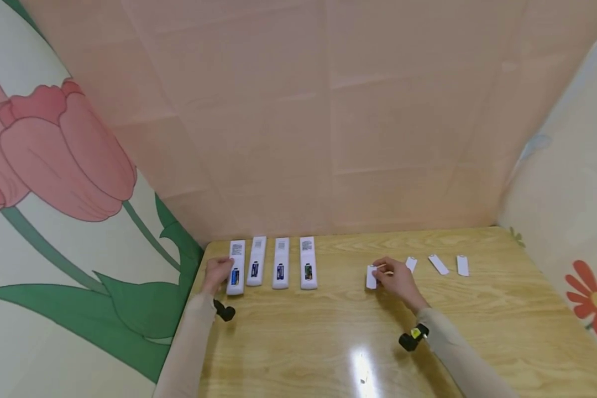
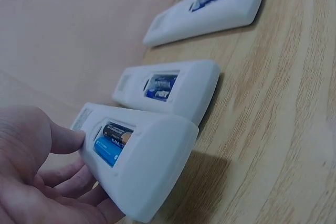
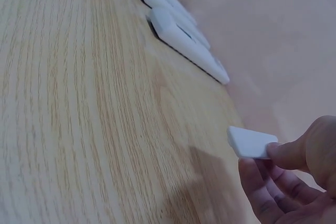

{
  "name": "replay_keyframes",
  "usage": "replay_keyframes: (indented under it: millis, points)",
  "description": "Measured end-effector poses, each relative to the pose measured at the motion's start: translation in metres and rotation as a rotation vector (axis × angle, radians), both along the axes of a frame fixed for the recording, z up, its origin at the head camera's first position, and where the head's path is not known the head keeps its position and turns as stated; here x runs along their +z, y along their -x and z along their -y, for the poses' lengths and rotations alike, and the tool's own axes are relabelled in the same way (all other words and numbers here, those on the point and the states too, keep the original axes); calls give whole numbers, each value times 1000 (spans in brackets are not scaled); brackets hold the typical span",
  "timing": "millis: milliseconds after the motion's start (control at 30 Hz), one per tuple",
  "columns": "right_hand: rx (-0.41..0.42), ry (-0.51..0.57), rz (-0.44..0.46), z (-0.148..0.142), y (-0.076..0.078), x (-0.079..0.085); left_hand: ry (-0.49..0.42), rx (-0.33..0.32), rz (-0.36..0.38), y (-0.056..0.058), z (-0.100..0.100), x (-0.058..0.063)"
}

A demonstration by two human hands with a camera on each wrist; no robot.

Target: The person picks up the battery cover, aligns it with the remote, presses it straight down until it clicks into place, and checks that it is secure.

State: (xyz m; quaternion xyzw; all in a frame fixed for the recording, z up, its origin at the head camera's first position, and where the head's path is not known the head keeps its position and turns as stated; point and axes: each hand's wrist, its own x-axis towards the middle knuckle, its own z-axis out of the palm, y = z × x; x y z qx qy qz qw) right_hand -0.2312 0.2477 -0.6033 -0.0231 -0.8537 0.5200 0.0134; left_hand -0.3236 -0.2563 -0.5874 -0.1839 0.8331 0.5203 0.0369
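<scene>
At the left end of a row of white remote controls, my left hand (image 1: 218, 273) grips the leftmost remote control (image 2: 152, 156) by its side, thumb on its back face and fingers beneath. Its battery bay is uncovered and holds a blue battery (image 2: 107, 151) and a black one (image 2: 118, 134). My right hand (image 1: 397, 281) pinches a small white battery cover (image 3: 253, 142) between thumb and fingers, held above the table. Beside the left hand, a second remote control (image 2: 170, 85) lies back up with blue batteries showing in its bay.
Two more remote controls (image 1: 281, 263) (image 1: 308, 262) lie to the right in the row, bays uncovered with batteries inside. Three loose battery covers, one (image 1: 410, 264) partly behind my right hand, others (image 1: 438, 264) (image 1: 462, 265) farther right, lie on the wooden table (image 1: 288, 337). A pinkish covered wall (image 1: 328, 138) rises behind.
</scene>
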Motion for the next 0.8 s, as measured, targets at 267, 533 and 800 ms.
replay_keyframes:
  millis: [267,533,800]
  points:
    - [15,23,8,1,-5,6,-42,-30,11,-7,-8,6]
    - [48,77,-4,-1,-9,13,-71,-56,-21,-18,-18,11]
    - [90,189,-21,-1,-12,21,-87,-92,-64,-27,-31,16]
